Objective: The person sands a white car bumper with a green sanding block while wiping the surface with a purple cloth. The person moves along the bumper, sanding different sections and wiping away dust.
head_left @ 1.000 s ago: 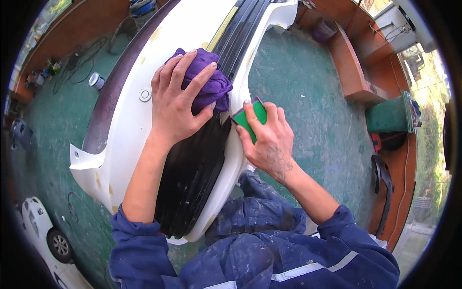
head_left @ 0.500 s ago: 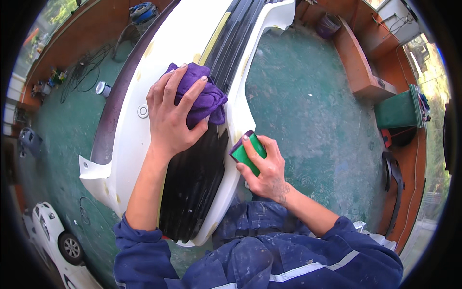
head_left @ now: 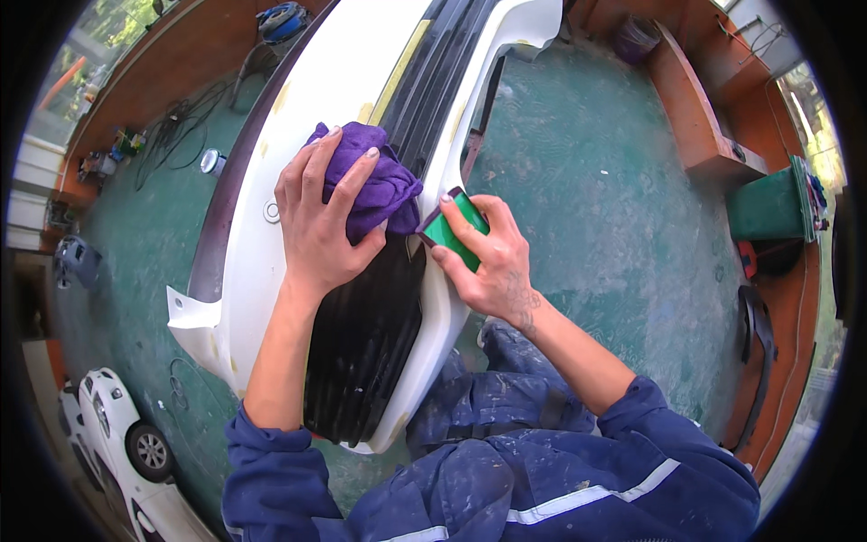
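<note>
A white car bumper (head_left: 257,262) with a black ribbed grille (head_left: 361,361) stretches away in front of me. My left hand (head_left: 316,212) is closed over a bunched purple cloth (head_left: 370,185), which rests on the bumper and the grille's edge. Between the thumb and fingers of my right hand (head_left: 492,257) is a green sanding block (head_left: 456,226) with a dark purple edge. The block lies against the white rim on the grille's right side, just right of the cloth. Yellowish patches mark the white surface in several spots.
A green floor (head_left: 596,262) surrounds the bumper. At the right are a green bin (head_left: 768,206) and an orange-brown ledge (head_left: 700,117). On the left stand a can (head_left: 213,163), a coiled cable (head_left: 176,126) and a white car (head_left: 126,443). A blue vacuum (head_left: 282,22) is at the back.
My right hand has moved up along the white rim with the sanding block, closer to the cloth. My left hand stays on the cloth. The whole view has shifted slightly.
</note>
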`<state>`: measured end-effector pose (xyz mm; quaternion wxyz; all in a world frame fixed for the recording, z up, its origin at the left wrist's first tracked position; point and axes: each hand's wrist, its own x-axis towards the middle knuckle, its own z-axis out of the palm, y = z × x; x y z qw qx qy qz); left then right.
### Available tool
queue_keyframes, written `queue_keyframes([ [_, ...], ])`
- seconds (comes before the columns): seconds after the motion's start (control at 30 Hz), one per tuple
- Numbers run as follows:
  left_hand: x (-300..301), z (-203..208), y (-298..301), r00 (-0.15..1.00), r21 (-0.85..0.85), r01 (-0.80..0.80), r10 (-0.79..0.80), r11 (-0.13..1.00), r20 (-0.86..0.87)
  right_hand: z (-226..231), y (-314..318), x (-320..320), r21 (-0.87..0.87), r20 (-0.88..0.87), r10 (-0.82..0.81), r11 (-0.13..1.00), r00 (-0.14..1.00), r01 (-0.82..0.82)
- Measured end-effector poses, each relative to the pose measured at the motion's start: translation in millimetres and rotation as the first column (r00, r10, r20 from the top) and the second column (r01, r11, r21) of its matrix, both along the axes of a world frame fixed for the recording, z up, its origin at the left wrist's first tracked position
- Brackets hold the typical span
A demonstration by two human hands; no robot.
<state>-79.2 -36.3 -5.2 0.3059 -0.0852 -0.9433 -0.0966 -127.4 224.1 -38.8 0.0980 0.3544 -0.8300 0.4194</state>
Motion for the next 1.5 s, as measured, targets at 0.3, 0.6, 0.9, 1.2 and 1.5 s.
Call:
queue_keyframes([
  [0.3,-1.6,0.8,0.6,0.998,-0.024,-0.053,0.053,0.998,-0.019,-19.5,103.6,70.2,-0.017,0.308,0.207,0.977,0.929,-0.212],
  [0.6,-19.4,28.0,93.1,0.981,-0.247,0.1,-0.055,0.964,0.186,-37.4,153.5,41.4,-0.101,0.469,-0.042,0.99,0.882,0.1],
  [0.9,141.0,-27.2,208.7,0.849,-0.21,0.164,-0.03,0.964,0.527,-36.0,153.8,23.1,-0.18,0.431,0.156,0.98,0.889,-0.084],
  [1.2,185.8,-9.1,179.3,0.905,0.051,-0.332,0.303,0.942,0.299,-26.9,51.9,11.5,-0.171,0.072,0.299,0.944,0.952,-0.283],
  [1.5,177.2,-32.5,167.8,0.934,0.22,-0.305,0.245,0.927,0.261,-0.1,30.2,-26.3,-0.024,-0.125,0.49,0.868,0.862,-0.497],
])
